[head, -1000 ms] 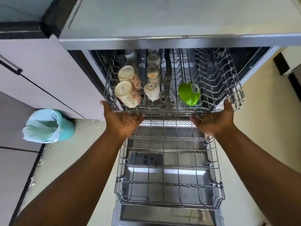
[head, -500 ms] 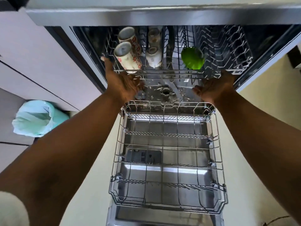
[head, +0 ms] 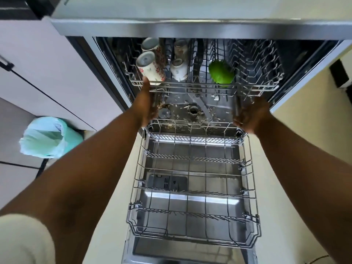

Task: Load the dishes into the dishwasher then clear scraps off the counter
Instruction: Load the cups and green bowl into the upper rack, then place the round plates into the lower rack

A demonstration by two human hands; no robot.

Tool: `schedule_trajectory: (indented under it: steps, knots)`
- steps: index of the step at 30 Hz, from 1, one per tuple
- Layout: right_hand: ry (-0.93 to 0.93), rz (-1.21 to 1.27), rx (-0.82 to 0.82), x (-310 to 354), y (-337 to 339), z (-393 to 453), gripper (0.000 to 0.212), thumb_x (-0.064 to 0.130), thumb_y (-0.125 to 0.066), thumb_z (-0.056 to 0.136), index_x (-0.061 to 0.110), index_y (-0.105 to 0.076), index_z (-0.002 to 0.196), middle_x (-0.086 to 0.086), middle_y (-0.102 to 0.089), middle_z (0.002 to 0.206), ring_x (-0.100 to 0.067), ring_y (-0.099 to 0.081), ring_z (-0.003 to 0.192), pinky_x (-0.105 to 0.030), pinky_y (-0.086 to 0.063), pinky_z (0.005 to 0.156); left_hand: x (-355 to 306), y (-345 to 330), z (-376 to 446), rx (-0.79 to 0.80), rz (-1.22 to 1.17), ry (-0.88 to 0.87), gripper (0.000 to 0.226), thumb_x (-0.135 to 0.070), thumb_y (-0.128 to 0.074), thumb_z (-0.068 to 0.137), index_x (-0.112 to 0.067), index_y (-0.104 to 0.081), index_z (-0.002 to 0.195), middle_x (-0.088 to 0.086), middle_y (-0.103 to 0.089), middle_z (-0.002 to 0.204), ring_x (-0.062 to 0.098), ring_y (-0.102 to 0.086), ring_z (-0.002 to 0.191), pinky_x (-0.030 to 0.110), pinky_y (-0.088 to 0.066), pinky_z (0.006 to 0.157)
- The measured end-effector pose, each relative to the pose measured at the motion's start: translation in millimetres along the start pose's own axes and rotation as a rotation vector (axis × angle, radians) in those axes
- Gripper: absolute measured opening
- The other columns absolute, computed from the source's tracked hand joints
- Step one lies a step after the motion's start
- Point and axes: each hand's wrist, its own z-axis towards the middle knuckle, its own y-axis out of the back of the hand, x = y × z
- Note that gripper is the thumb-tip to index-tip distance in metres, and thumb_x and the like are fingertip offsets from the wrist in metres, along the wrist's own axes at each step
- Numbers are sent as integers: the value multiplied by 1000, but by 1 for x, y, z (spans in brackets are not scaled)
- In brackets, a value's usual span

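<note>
- Left hand [head: 147, 103] is up at the near left corner of the upper rack [head: 205, 85], fingers straight, tips against the front rail, holding nothing.
- Right hand [head: 251, 114] sits just below the rack's near right corner; it's blurred, fingers loosely bent, and I cannot tell whether it touches the wire.
- Upper rack is tucked most of the way inside the dishwasher [head: 190, 28], under the counter edge.
- On it: two patterned mugs [head: 150, 68] at left, small white cups [head: 179, 69] beside them, a green bowl [head: 221, 73] right of centre.
- Lower rack [head: 192, 189] is pulled out over the open door, near us.
- Scraps [head: 215, 97] speckle the tub floor around the drain.
- Teal bin [head: 49, 138] stands on the floor, far left.
</note>
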Motion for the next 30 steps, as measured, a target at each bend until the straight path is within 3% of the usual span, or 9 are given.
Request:
schedule_trajectory:
  steps: [3, 4, 5, 7, 9, 11, 18, 24, 30]
  knots:
    - [134, -280, -90, -51, 19, -33, 32, 40, -35, 102, 16, -56, 101, 8, -63, 68, -9, -46, 61, -15, -40, 53, 45, -8, -46, -42, 352, 13, 93, -87, -19, 77, -27, -28, 149, 14, -29, 154, 36, -30, 139, 55, -26, 111]
    - [161, -497, -88, -75, 29, -45, 36, 41, -35, 102, 13, -56, 106, 8, -65, 75, -4, -49, 64, -14, -44, 60, 65, -10, -64, -23, 530, -3, 104, -92, -22, 70, -27, -22, 150, 15, -29, 154, 36, -33, 137, 54, -27, 112]
    - [167, -773, -68, -100, 38, -58, 51, 51, -33, 100, 10, -51, 124, 4, -67, 98, -6, -58, 81, -19, -47, 80, 85, -12, -84, 1, 712, 6, 111, -95, -22, 65, -27, -16, 152, 16, -31, 153, 38, -39, 134, 53, -31, 110]
    - [198, -1327, -34, -142, 54, -91, 83, 73, -24, 89, 15, -26, 148, -15, -47, 142, -30, -51, 124, -44, -39, 105, 127, -8, -120, 35, 1080, 22, 109, -95, -16, 67, -28, -5, 153, 18, -28, 154, 42, -39, 133, 54, -34, 108]
    - [295, -1673, 7, -173, 58, -130, 84, 73, -25, 89, 17, -19, 151, -16, -32, 153, -37, -39, 135, -46, -35, 108, 155, -9, -156, 60, 1346, 17, 106, -90, -6, 72, -23, -1, 154, 11, -10, 160, 38, -17, 144, 52, -23, 115]
    - [442, -1875, 92, -194, 47, -180, 80, 67, -24, 92, 15, -18, 152, -9, -31, 154, -31, -32, 139, -42, -31, 109, 170, -18, -204, 57, 1430, 8, 116, -90, 9, 64, -17, -2, 154, 7, -2, 161, 32, -5, 147, 46, -12, 117]
    - [518, -1945, 330, -234, 2, -282, 121, 86, 20, 59, 16, -9, 153, -5, -16, 160, -27, -11, 147, -44, -12, 117, 175, -17, -320, 49, 1486, -11, 132, -83, 39, 44, -16, 6, 153, 8, 7, 161, 29, 5, 148, 43, 2, 117]
    - [530, -1948, 362, -256, -62, -337, 113, 80, 13, 59, 20, -1, 154, -3, -1, 162, -26, 5, 148, -43, 0, 118, 156, 42, -355, -8, 1424, -38, 133, -83, 40, 40, -18, 9, 152, 7, 11, 160, 28, 9, 147, 44, 5, 117]
    - [642, -1949, 309, -298, -179, -379, 111, 78, 14, 62, 18, -3, 154, -5, -3, 162, -28, 3, 148, -43, 1, 118, 152, 157, -386, -94, 1387, -68, 130, -80, 40, 43, -18, 8, 153, 7, 8, 161, 28, 7, 148, 42, 5, 117]
